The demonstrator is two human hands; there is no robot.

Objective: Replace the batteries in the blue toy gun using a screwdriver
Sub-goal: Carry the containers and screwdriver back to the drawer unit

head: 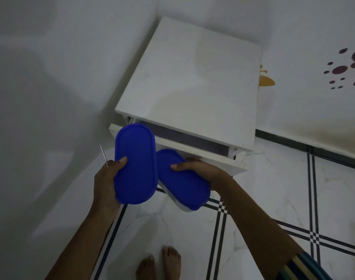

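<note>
Apparently gathering supplies at the drawer (pixel 209 153), curling the left hand (pixel 105 178) round a blue box (pixel 135 166) and thin tool (pixel 103 155), likely the screwdriver, the right hand (pixel 200 168) round a second box (pixel 182 180), with the gun unseen, needing next to open both.

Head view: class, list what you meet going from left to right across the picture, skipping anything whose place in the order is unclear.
Thin metal shaft → blue oval lid → blue-lidded container → striped sleeve.
</note>
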